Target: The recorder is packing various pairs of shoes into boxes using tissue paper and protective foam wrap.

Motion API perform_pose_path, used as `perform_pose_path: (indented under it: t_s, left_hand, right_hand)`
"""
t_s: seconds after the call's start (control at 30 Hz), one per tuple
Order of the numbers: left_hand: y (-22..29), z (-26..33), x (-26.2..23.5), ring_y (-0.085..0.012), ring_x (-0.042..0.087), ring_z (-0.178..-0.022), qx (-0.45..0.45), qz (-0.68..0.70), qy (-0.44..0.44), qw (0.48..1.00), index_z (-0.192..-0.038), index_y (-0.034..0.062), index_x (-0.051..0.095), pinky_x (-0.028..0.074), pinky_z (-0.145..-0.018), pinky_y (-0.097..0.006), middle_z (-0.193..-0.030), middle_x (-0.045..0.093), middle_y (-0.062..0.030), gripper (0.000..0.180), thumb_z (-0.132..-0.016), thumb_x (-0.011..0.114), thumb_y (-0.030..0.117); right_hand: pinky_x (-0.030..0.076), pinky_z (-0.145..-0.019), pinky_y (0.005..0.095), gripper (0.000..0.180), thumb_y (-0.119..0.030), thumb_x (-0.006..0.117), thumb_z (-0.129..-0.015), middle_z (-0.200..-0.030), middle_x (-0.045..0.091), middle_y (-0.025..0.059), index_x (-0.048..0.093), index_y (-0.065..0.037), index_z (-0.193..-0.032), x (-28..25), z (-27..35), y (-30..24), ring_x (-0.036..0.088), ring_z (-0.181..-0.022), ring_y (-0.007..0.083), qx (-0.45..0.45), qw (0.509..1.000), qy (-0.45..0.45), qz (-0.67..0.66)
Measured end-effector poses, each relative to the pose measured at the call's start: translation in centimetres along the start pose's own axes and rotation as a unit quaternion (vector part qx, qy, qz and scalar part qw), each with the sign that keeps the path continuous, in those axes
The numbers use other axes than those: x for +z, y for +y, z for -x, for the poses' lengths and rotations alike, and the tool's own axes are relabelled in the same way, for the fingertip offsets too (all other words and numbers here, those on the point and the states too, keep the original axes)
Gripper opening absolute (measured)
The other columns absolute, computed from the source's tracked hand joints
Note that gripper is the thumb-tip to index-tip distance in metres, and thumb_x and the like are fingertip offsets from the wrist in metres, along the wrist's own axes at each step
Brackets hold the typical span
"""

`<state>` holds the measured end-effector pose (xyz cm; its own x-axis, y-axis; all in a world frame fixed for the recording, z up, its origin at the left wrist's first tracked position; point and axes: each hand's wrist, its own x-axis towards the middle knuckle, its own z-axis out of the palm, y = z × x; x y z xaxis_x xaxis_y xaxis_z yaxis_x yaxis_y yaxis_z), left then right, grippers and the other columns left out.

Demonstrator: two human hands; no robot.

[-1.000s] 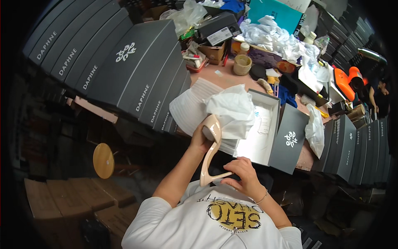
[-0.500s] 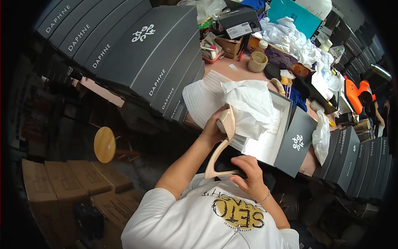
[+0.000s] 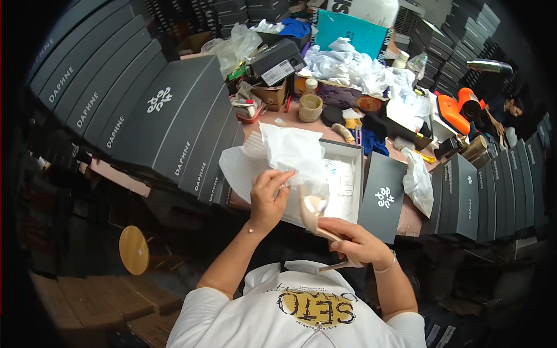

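Observation:
A beige high-heeled shoe [image 3: 312, 210] points away from me over the near edge of an open shoebox [image 3: 360, 165]. My right hand [image 3: 364, 246] is closed around its heel end, and the thin heel shows below the fingers. White tissue paper [image 3: 293, 148] stands crumpled just beyond the toe, partly over the box. With fingertips pinched together, my left hand [image 3: 268, 200] grips the tissue's lower edge beside the shoe. To the right of the box leans its dark grey lid [image 3: 383, 194]. White foam sheeting [image 3: 235, 168] lies under the tissue on the left.
Dark shoeboxes [image 3: 174, 127] are stacked high on the left, and more boxes [image 3: 464, 191] stand at the right. A jar [image 3: 310, 108], a blue cloth [image 3: 371, 141] and heaped white paper [image 3: 342, 66] crowd the table's far side. A round wooden stool [image 3: 134, 250] is at lower left.
The shoe has passed from my left hand to my right, its toe now lower. My left hand has taken hold of the tissue paper. The whole view has shifted.

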<state>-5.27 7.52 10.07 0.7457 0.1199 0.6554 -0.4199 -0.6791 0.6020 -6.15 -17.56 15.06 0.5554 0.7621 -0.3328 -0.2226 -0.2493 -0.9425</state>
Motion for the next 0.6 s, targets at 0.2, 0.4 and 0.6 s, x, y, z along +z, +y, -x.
perform_pose_path:
  t_s: [0.2, 0.4, 0.6]
  left_hand:
    - [5.3, 1.4, -2.5, -0.0183, 0.058, -0.068, -0.027, 0.064, -0.047, 0.996, -0.104, 0.0037, 0.070, 0.047, -0.058, -0.028, -0.086, 0.060, -0.0088, 0.028, -0.078, 0.062, -0.002]
    - [4.3, 3.9, -0.9, -0.0184, 0.058, -0.064, 0.008, 0.075, -0.014, 0.997, -0.105, 0.0038, 0.069, 0.047, -0.057, -0.028, -0.081, 0.060, -0.0076, 0.032, -0.076, 0.061, -0.007]
    - [5.8, 5.2, 1.2, -0.0174, 0.057, -0.063, 0.098, 0.158, -0.049, 0.981, -0.102, 0.0007, 0.067, 0.047, -0.056, -0.027, -0.079, 0.059, -0.0093, 0.021, -0.081, 0.065, 0.001]
  right_hand:
    - [0.055, -0.073, 0.0334, 0.037, -0.022, 0.049, -0.092, -0.099, 0.060, 0.0133, 0.044, -0.002, -0.123, 1.8, -8.3, 3.5, 0.061, -0.081, 0.0209, -0.109, 0.834, 0.187, -0.507]
    - [0.047, -0.095, 0.0374, 0.039, -0.019, 0.048, -0.095, -0.117, 0.057, 0.0128, 0.043, -0.001, -0.130, 3.1, -11.8, 4.6, 0.059, -0.101, 0.0236, -0.266, 0.898, 0.297, -0.185]
    - [0.045, -0.099, 0.0376, 0.039, -0.016, 0.050, -0.094, -0.125, 0.056, 0.0167, 0.046, 0.003, -0.128, 1.3, -12.5, 7.2, 0.057, -0.113, 0.0283, -0.260, 0.903, 0.343, 0.009]
